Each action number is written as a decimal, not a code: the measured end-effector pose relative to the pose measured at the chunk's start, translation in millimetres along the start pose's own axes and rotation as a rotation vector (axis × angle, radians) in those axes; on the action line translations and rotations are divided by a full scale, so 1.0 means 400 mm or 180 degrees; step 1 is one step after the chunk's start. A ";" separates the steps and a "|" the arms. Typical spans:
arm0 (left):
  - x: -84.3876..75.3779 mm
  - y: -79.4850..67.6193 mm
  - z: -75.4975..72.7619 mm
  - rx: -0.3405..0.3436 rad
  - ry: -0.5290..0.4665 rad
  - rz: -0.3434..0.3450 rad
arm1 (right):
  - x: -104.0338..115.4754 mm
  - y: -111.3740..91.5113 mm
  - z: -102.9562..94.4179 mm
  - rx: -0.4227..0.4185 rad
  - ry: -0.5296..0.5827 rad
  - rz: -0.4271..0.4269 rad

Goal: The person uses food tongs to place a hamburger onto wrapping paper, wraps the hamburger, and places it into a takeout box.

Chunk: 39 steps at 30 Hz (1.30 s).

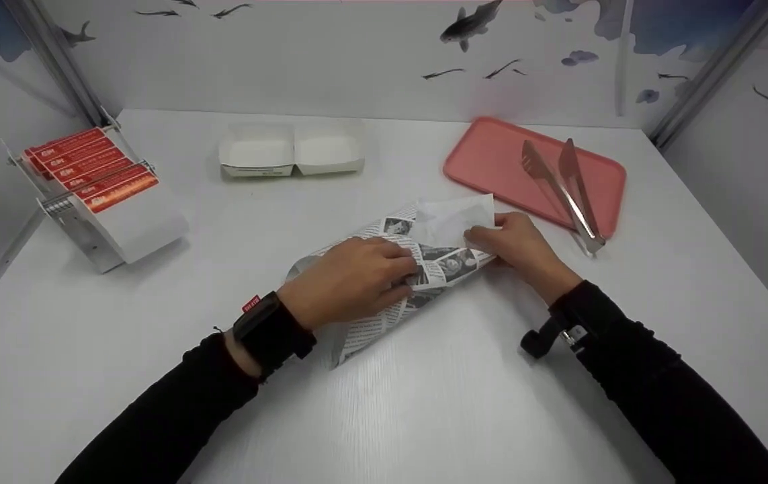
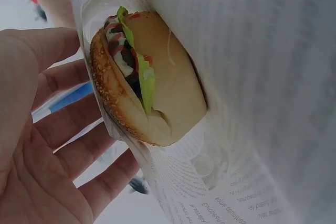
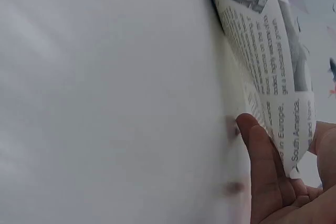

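A sheet of newsprint-patterned wrapping paper point(image 1: 447, 265) lies folded over on the table, with a plain white corner turned up at its right end. Inside it, in the left wrist view, sits a burger point(image 2: 170, 77) with a seeded bun, lettuce, a dark patty and white and red sauce. My left hand point(image 1: 353, 279) rests over the paper from outside, its fingers spread and loosely bent against the paper wall. At the right end, my right hand point(image 1: 525, 249) pinches the folded paper between thumb and fingers. From above, the burger is hidden by the paper.
A pink tray point(image 1: 491, 158) stands at the back right, with metal tongs point(image 1: 568, 191) lying across it and over its front edge. An open two-part carton point(image 1: 293, 151) sits at the back. On the left is a metal rack point(image 1: 98, 242) of red-and-white folded cartons point(image 1: 105, 175).
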<state>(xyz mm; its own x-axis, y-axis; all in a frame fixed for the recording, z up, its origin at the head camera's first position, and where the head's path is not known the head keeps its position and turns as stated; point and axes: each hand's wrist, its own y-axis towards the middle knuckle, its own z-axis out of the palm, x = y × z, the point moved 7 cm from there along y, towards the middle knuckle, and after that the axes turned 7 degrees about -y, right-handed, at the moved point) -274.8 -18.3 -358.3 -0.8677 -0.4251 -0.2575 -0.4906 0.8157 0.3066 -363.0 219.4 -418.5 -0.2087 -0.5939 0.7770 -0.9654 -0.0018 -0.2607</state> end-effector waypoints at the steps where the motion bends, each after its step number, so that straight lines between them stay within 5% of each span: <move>1: 0.000 -0.001 0.000 0.0001 0.0004 0.0003 | -0.002 0.005 -0.006 -0.0067 -0.0058 -0.0043; 8: 0.002 -0.002 0.003 0.0013 -0.0038 0.0006 | 0.024 0.011 -0.037 -0.0686 -0.0464 -0.0604; 14: -0.002 0.002 0.002 0.0011 0.0006 0.0053 | 0.054 -0.010 -0.039 -0.0775 -0.0307 -0.1057; 20: -0.002 0.003 0.002 0.0011 0.0004 0.0062 | 0.128 -0.074 -0.028 -0.0944 -0.0576 -0.1635; 32: -0.006 -0.001 -0.009 -0.0071 0.0107 0.0069 | 0.244 -0.217 0.112 -0.0766 -0.1880 -0.3415; 39: 0.005 -0.003 -0.009 0.0119 -0.0159 -0.0100 | 0.231 -0.232 0.159 -0.0533 -0.2338 -0.3511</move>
<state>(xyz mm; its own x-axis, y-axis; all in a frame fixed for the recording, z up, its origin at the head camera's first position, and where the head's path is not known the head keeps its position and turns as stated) -276.2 -21.2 -356.0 -0.8465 -0.4313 -0.3122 -0.5133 0.8168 0.2633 -282.9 113.7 -358.8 0.7691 -0.6382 0.0339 -0.5919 -0.6914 0.4142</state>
